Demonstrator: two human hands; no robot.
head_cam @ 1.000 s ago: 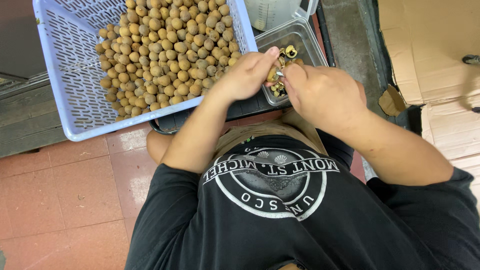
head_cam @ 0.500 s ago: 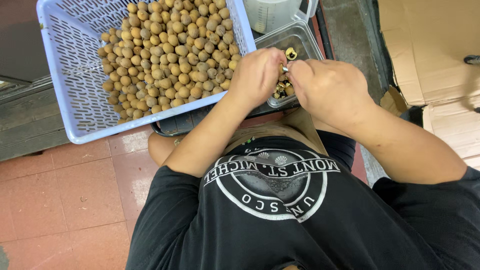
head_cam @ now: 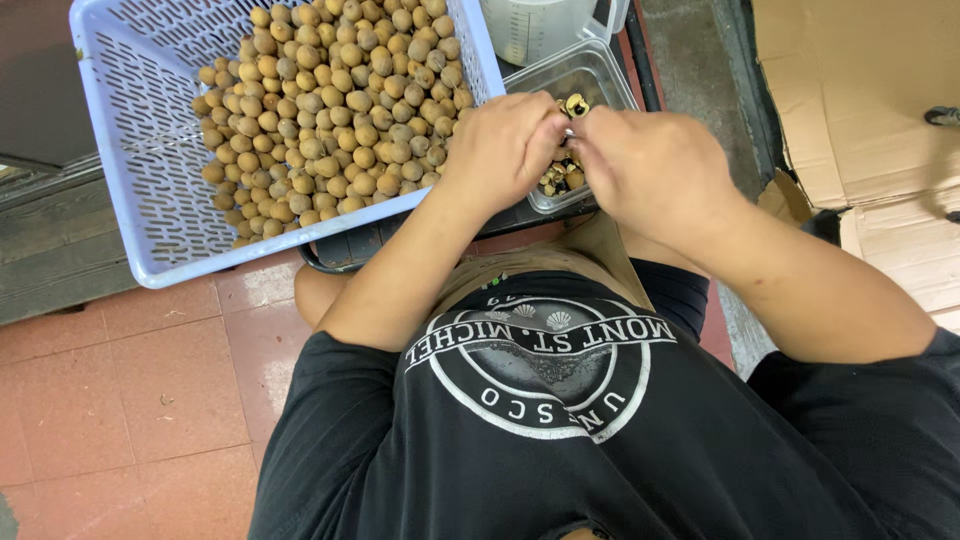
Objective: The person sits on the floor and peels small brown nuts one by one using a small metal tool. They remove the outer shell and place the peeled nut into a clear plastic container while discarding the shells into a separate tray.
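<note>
1. Over the clear tub (head_cam: 600,75), your left hand (head_cam: 500,150) and right hand (head_cam: 650,165) meet, fingertips pinched together; what they grip is hidden.
2. Left of them sits the basket (head_cam: 130,170) of brown fruit (head_cam: 330,110).
3. Peelings (head_cam: 562,178) lie just below.

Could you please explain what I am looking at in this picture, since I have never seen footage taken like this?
The picture comes from a camera worn on a person's head, looking down past a black printed shirt at their own two bare hands; there is no machine. The left hand and right hand meet fingertip to fingertip above a clear plastic tub that holds dark and pale bits of fruit. Something small seems pinched between them, but the fingers hide it. Beside the tub sits a pale blue perforated basket piled with small round brown fruits. Behind is a clear measuring jug, flattened cardboard lies to the right, and the floor is red tile.
</note>
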